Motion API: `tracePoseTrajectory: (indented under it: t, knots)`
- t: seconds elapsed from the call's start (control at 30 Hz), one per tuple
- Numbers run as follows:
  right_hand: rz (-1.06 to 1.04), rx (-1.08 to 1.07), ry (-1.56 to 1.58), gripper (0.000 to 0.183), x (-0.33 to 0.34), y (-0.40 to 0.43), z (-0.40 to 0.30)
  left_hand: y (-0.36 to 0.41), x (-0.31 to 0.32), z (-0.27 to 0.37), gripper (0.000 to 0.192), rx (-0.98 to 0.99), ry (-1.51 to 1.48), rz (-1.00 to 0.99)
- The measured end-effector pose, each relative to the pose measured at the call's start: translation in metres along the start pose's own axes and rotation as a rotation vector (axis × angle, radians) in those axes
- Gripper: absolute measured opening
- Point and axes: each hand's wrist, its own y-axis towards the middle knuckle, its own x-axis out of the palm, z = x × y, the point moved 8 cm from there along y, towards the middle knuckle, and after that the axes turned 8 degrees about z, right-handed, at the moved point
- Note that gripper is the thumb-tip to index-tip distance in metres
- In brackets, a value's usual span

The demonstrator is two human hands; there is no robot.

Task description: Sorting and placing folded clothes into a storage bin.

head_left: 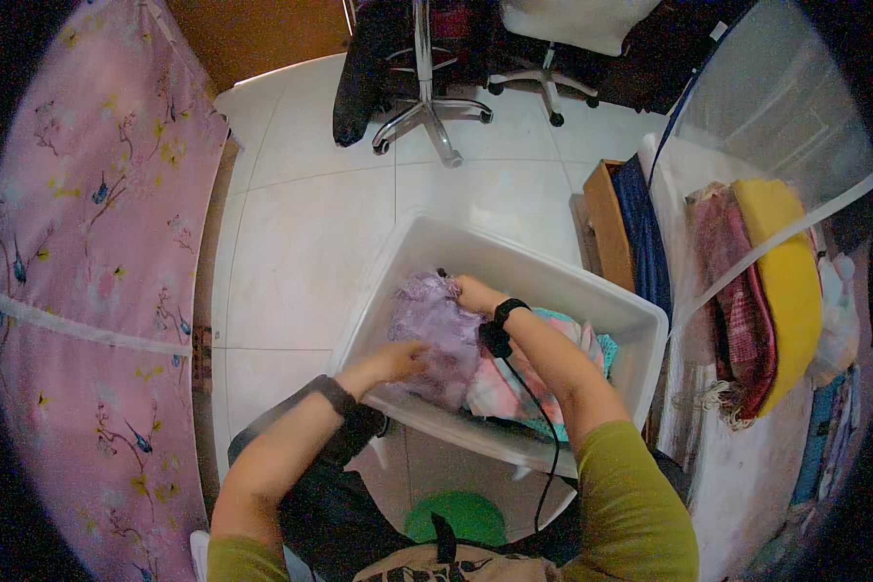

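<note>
A white plastic storage bin (611, 291) stands before me on the floor. Inside it on the left lies a lilac cloth (436, 327) with a frilled edge. My right hand (474, 292) is at the cloth's upper right edge, its fingers bent around the frill. Over the cloth's lower left part, my left hand (400, 360) is slightly blurred, with fingers extended; whether it touches the fabric is unclear. Folded pink, white and turquoise cloths (516, 385) fill the bin's right part, partly hidden by my right forearm. A black device with a cable hangs at my right wrist.
Pink floral fabric (109, 291) covers the left side. Wheeled chair bases (425, 109) stand beyond the bin. At right, folded maroon (735, 291) and yellow (786, 291) textiles lie beside a clear plastic sheet with a white edge. A green round object (455, 515) is below the bin.
</note>
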Motion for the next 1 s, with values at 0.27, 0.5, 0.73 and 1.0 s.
tracePoseTrajectory:
  t: [0.27,0.5,0.73,1.0]
  knots:
    - [0.097,0.093,0.134,0.023,0.003,0.014,0.028,0.039,0.016,0.065,0.041,0.384,1.046,-0.171]
    - [0.184,0.029,0.197,0.035,-0.043,-0.016,0.028,0.074,0.03,0.07,0.082,0.229,1.153,-0.052]
    - [-0.044,0.093,0.31,0.022,-0.009,-0.096,0.021,0.122,0.041,0.04,0.085,0.174,1.044,-0.336]
    - [-0.382,0.517,0.505,0.022,0.077,-0.106,0.074,0.143,0.046,0.021,0.093,0.185,1.051,-0.272]
